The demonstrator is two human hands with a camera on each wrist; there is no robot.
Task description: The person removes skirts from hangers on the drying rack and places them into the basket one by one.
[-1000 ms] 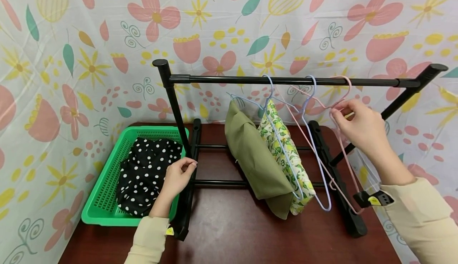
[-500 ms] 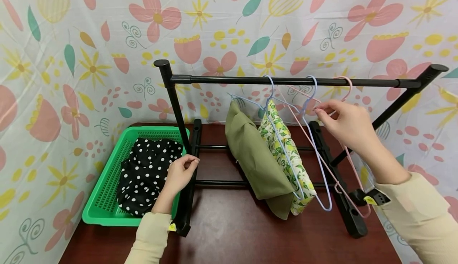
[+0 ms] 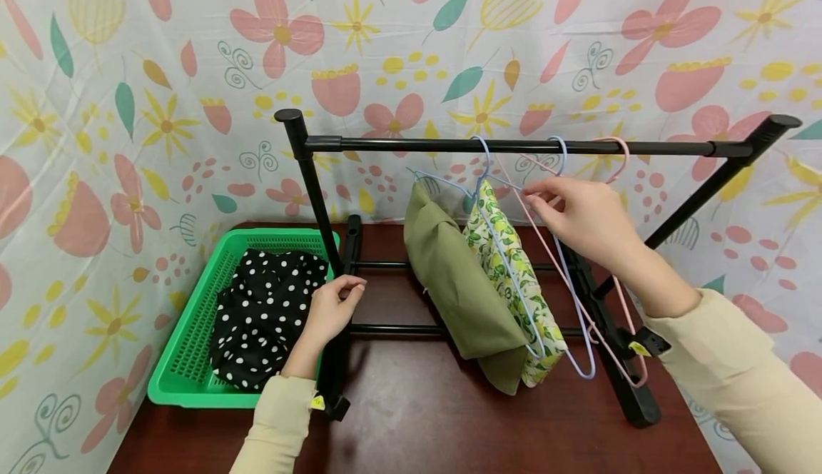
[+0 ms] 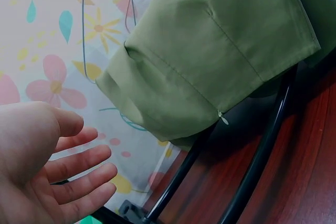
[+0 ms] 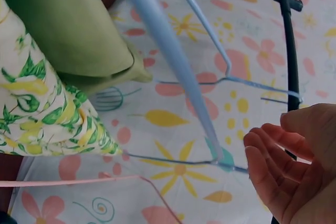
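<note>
"Starting big, what lies around the fingers?"

"The dark red table (image 3: 411,410) is below them, bearing the black rack (image 3: 398,144), whose bar runs above and beyond the fingers, presumably so hangers can hook over it. The green basket (image 3: 193,396) sits left of the left fingers, likely to keep loose fabric together."

"And the cloths?"

"The olive cloth (image 3: 449,274) hangs between both hands, and the lemon-print cloth (image 3: 523,274) just below the right fingertips. Both look draped over hanger bars, hence the folds. The polka-dot cloth (image 3: 257,317) is bunched in the basket, beside the left wrist."

"Which hanger is closest?"

"The blue hanger (image 5: 178,66) bearing the lemon print; its neck is right behind the right fingertips. The bare pink hanger (image 3: 626,160) is farther right."

"Holding anything?"

"The right hand (image 3: 581,210) is loosely bent, thumb apart; its fingertips overlap that neck, so I can't tell whether they touch. The left hand (image 3: 332,310) has relaxed, slightly spread fingers, nothing in them."
</note>
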